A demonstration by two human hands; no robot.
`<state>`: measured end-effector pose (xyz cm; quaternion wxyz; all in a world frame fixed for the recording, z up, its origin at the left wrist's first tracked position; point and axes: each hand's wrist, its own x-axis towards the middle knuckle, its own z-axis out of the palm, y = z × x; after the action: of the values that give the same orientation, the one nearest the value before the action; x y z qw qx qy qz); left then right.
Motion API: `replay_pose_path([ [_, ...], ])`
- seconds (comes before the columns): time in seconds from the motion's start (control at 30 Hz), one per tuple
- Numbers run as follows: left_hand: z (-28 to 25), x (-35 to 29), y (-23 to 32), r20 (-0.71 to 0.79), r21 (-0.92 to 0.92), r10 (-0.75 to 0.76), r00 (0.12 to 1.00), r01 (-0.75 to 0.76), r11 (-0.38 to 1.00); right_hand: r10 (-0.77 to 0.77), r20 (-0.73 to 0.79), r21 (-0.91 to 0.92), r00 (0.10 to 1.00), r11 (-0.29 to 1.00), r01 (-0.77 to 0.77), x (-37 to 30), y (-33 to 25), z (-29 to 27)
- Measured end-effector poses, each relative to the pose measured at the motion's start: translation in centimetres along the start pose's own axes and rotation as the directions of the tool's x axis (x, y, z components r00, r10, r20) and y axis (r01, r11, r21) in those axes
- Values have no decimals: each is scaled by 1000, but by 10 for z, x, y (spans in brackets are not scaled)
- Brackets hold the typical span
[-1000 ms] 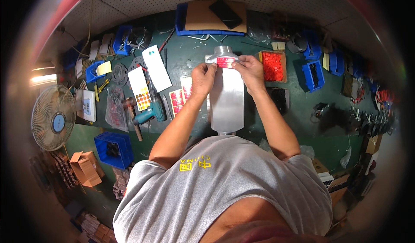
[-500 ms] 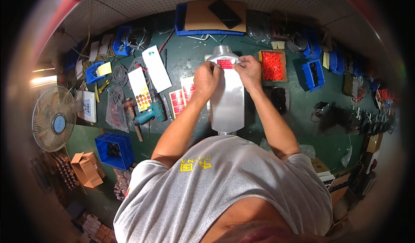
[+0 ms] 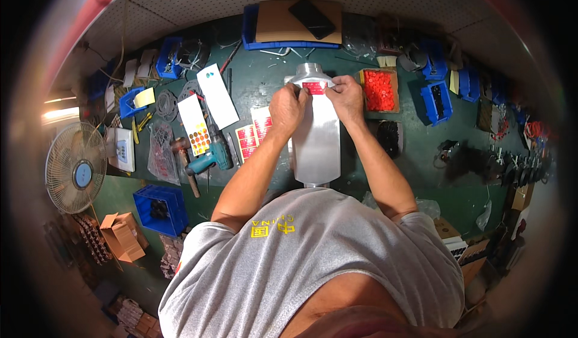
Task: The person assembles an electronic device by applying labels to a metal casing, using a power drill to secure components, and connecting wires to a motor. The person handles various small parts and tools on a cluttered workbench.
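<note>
A silver metal housing (image 3: pixel 317 145) with a round neck at its far end lies lengthwise on the bench in front of me. Near that neck is a small red label (image 3: pixel 313 88), spread across the housing's upper face. My left hand (image 3: pixel 287 108) pinches the label's left end, and my right hand (image 3: pixel 347 99) pinches its right end, both with closed fingers. Whether the label's underside touches the metal cannot be made out. Sheets of red labels (image 3: pixel 247 141) lie left of the housing, partly behind my left forearm.
Right of my right hand stands a box of red caps (image 3: pixel 379 90), with a container of black parts (image 3: pixel 389 138) nearer me. A teal power drill (image 3: pixel 211 158), a hammer (image 3: pixel 185 157) and white sheets (image 3: pixel 218 95) lie left. A phone (image 3: pixel 312 19) rests on cardboard at the back.
The label has shifted very slightly away from me and lies straighter between my fingers. Both hands keep their pinch in nearly the same place.
</note>
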<state>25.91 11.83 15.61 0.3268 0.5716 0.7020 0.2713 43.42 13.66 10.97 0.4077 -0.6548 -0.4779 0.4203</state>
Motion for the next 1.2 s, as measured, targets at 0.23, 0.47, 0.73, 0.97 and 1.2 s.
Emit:
replay_pose_path([
  [0.23, 3, 2, -5, -14, -18, -4, 1000, 4, 1000, -6, 3, -22, 1000, 1000, 6, 1, -1, 0],
  [0.47, 6, 5, -9, -25, -13, 18, 1000, -18, 1000, -18, 30, -30, 999, 999, 19, 3, 3, 1],
  [0.73, 5, 5, -6, -27, -11, 10, 1000, -11, 1000, -21, 28, -62, 999, 998, 23, 4, 1, 1],
  [0.97, 6, 6, -4, -30, 2, 11, 999, -11, 1000, 0, 7, -152, 1000, 988, 1, 0, -11, -1],
  [1.2, -6, 10, 4, 49, 47, -63, 997, 60, 997, -9, 24, -318, 1000, 948, 16, -6, -36, -4],
])
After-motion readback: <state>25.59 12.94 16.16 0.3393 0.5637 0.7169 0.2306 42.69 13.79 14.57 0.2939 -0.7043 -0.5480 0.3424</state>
